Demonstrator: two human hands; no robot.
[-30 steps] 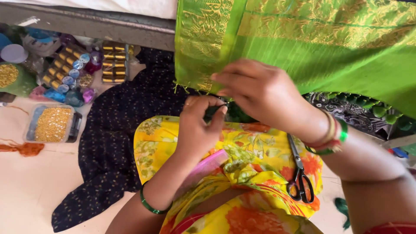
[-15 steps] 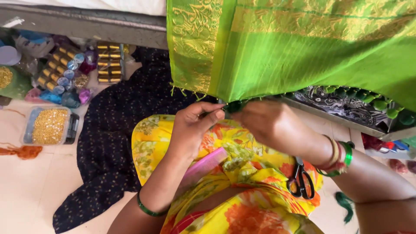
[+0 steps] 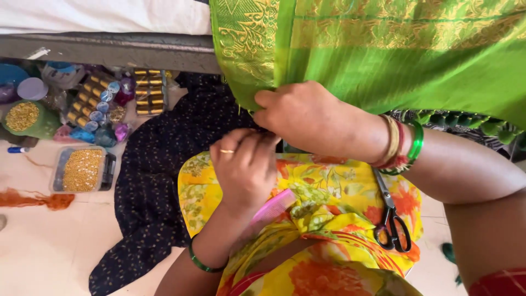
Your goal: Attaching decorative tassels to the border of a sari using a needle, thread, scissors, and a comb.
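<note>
Head view, looking down at the lap. Right hand (image 3: 307, 118) closed on the lower hem of a green cloth with gold border (image 3: 383, 49), grip clenched, fingers pinching the edge near its left corner. Left hand (image 3: 246, 167) just below, touching the right one, fingertips gathered together at the same hem; grip pinched shut, but cannot tell if on thread or on the cloth itself. Gold ring on one left finger, green bangle (image 3: 200, 263) at the left wrist, several bangles (image 3: 402, 145) at the right wrist.

Green cloth hanging down from the top of the picture, over a grey ledge (image 3: 109, 52). Under the hands, yellow flowered fabric (image 3: 323, 192) on the lap, with a pink comb (image 3: 274, 205) and scissors with black handles (image 3: 392, 227) lying on it. Dark dotted cloth (image 3: 153, 181) on the floor at left. Further left, clear box of golden beads (image 3: 82, 170), thread spools (image 3: 101, 101), orange thread bundle (image 3: 38, 198).
</note>
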